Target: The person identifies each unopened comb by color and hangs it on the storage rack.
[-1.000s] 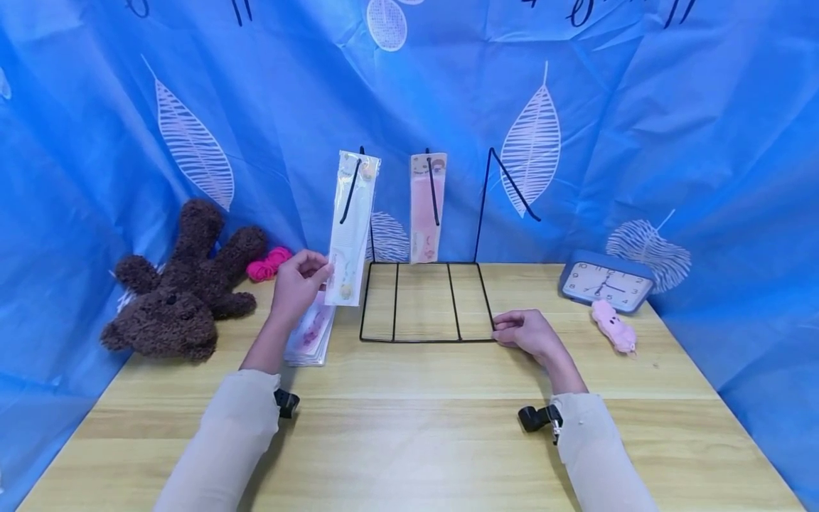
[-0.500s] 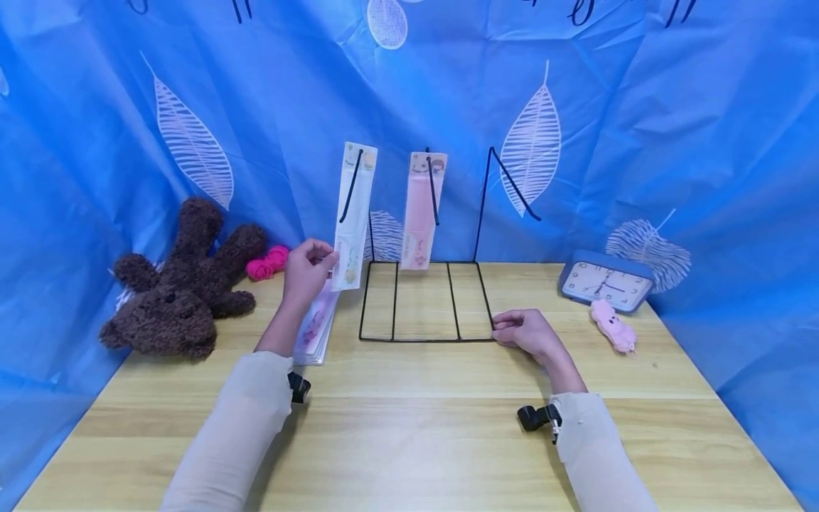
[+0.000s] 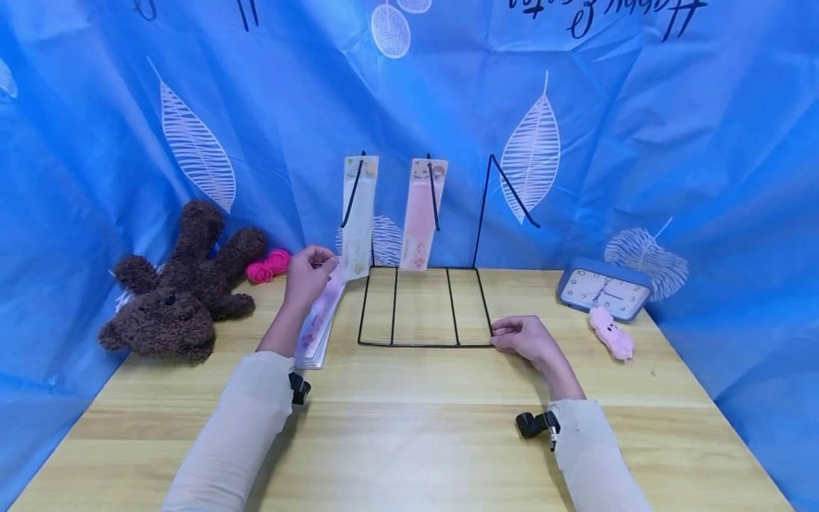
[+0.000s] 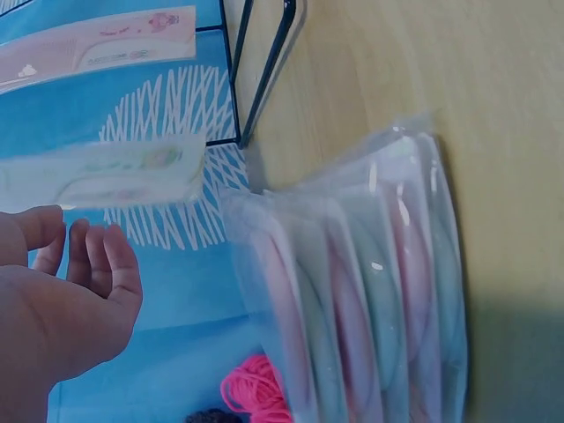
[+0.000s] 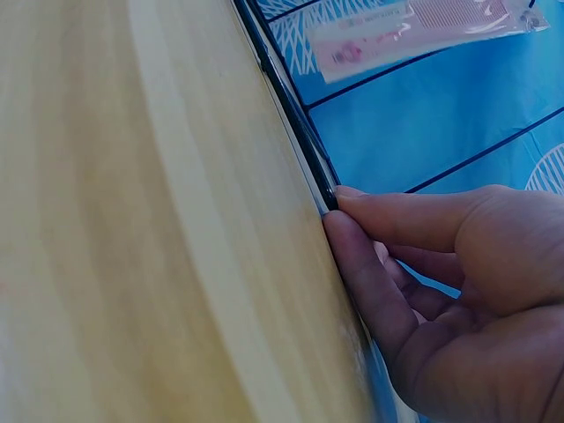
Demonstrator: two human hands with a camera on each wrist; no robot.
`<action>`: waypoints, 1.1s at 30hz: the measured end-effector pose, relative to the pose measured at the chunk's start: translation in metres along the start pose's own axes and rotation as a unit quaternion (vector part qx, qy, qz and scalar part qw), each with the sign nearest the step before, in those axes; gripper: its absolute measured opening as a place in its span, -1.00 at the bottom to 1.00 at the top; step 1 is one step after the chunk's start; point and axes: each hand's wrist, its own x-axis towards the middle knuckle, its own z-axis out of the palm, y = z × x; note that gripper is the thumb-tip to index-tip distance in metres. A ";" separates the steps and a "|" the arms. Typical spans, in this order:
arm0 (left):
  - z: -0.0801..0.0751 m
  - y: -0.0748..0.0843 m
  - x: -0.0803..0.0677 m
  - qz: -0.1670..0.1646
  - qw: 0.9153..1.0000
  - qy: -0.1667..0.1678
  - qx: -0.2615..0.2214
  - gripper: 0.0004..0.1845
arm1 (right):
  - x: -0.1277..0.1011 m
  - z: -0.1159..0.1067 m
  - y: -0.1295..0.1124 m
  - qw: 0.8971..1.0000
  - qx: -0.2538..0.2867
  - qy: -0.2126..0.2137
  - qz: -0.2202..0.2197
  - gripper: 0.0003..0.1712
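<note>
A black wire rack stands on the table with hooks at its back. On its left hook hangs a pale green comb in a clear packet; a packaged pink comb hangs from the middle hook. The third hook, on the right, carries nothing. My left hand is beside the lower end of the green comb's packet, fingers loosely bent and holding nothing. Its thumb lies close to the packet in the left wrist view. My right hand pinches the rack's front right corner between thumb and finger.
A stack of packaged combs lies under my left hand. At the left are a brown teddy bear and pink yarn. A blue clock and a pink plush toy lie at the right. A blue curtain hangs behind.
My left hand has let go of the green comb's packet, which now hangs from the left hook. The pink comb's lower end has swung left. My right hand stays on the rack.
</note>
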 end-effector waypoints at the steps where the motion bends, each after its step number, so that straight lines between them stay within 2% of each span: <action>1: -0.001 -0.002 0.000 -0.002 1.000 -0.002 -0.001 -0.82 | 0.000 0.000 0.000 1.000 -0.001 -0.001 -0.001 -0.50; 13: -0.020 -0.019 -0.005 -0.032 0.998 -0.051 0.025 -0.72 | 0.000 -0.001 0.002 1.000 0.008 -0.003 -0.003 -0.51; 19: -0.033 -0.031 -0.011 -0.062 0.995 -0.060 0.045 -0.62 | 0.000 -0.001 0.000 1.000 0.004 -0.006 0.000 -0.50; 24: -0.045 -0.039 -0.016 -0.081 0.990 -0.084 0.073 -0.53 | 0.000 -0.001 -0.001 1.000 -0.009 -0.004 0.001 -0.50; 29: -0.054 -0.044 -0.019 -0.092 0.986 -0.116 0.077 -0.40 | 0.001 -0.002 0.000 1.000 -0.011 -0.005 0.000 -0.50; 33: -0.059 -0.045 -0.021 -0.117 0.977 -0.146 0.100 -0.40 | 0.001 -0.002 0.000 1.000 -0.009 -0.005 -0.001 -0.50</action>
